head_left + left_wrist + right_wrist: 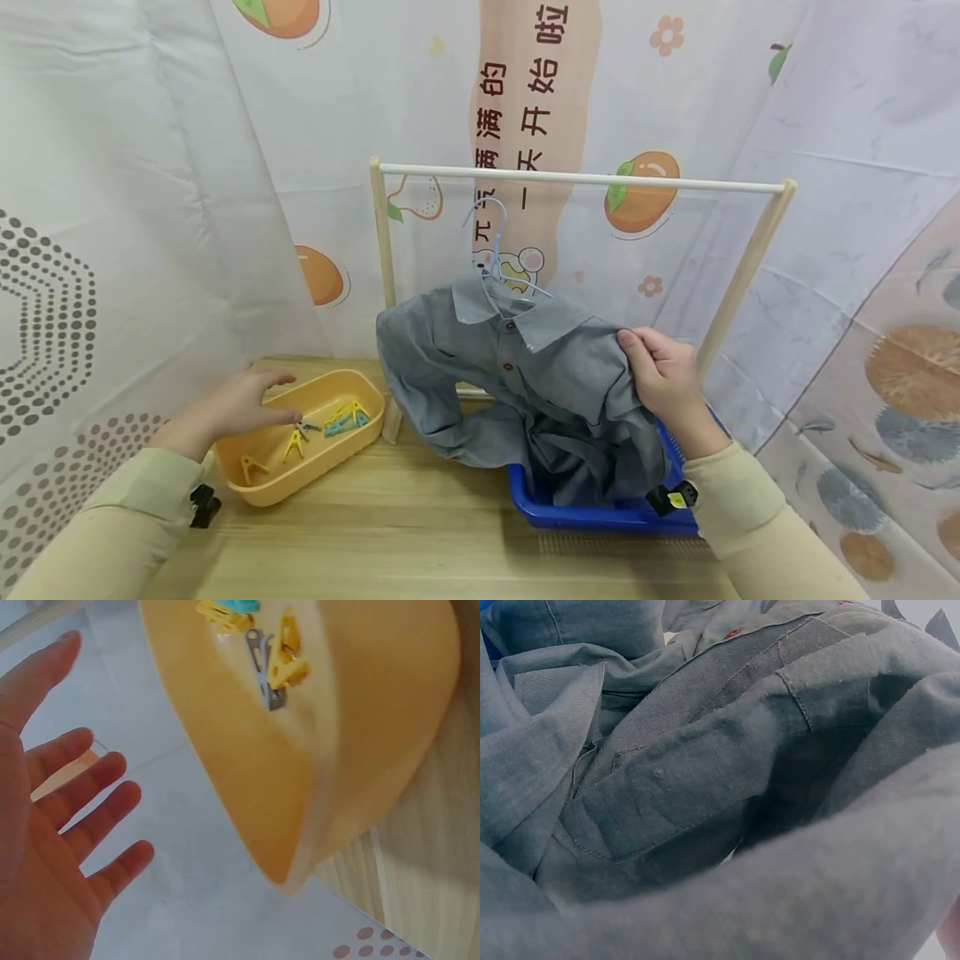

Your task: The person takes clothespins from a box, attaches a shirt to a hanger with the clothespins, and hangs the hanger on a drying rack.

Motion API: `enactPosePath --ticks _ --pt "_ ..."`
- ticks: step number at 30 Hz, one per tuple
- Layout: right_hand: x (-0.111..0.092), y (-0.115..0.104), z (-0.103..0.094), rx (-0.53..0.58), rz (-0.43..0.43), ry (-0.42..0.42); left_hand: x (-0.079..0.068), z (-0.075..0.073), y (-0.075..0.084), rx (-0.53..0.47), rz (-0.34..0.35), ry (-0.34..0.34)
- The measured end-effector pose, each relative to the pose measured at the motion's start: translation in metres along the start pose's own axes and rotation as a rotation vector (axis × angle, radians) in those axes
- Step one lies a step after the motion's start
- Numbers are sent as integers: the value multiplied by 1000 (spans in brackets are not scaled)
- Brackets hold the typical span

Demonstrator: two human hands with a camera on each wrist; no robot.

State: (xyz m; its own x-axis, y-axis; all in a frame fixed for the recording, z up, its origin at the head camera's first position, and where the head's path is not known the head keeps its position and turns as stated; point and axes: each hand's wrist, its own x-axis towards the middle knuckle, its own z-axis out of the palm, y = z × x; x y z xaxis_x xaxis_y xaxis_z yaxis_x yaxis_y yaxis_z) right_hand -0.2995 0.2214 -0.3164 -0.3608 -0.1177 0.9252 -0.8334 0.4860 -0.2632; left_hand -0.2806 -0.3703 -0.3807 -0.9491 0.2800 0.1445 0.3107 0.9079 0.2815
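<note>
A grey-blue button shirt (555, 358) hangs on a light blue hanger (495, 237), whose hook stands up free below the rack's rail. My right hand (663, 371) pinches the shirt at its shoulder, on the right in the head view. In the right wrist view folds of the shirt (675, 795) fill nearly everything. My left hand (243, 408) is over the left end of a yellow basket (300, 492), fingers spread and holding nothing. Small yellow, teal and grey clothespins (294, 443) lie in that basket. The left wrist view shows the left palm (45, 892) beside the basket wall.
A drying rack with wooden posts (738, 275) and a white rail (585, 177) stands behind the shirt. Under the shirt's lower part sits a blue basket (585, 518) on the wooden table (420, 533). Printed curtains (337, 125) enclose the back and sides.
</note>
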Motion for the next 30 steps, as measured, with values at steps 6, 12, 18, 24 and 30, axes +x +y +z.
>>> enactPosePath --ticks 6,12,18,24,30 --pt "0 2 1 8 -11 14 -5 6 -4 2 -10 -38" --pt "1 1 0 12 -22 2 -11 15 -12 20 -18 -82" --pt "1 3 0 22 -29 0 -16 19 -18 12 -62 -162" --pt "0 4 -1 20 -21 1 -15 20 -19 -8 -92 -241" --pt "-1 5 -1 11 -17 1 -19 24 -17 42 -121 -283"
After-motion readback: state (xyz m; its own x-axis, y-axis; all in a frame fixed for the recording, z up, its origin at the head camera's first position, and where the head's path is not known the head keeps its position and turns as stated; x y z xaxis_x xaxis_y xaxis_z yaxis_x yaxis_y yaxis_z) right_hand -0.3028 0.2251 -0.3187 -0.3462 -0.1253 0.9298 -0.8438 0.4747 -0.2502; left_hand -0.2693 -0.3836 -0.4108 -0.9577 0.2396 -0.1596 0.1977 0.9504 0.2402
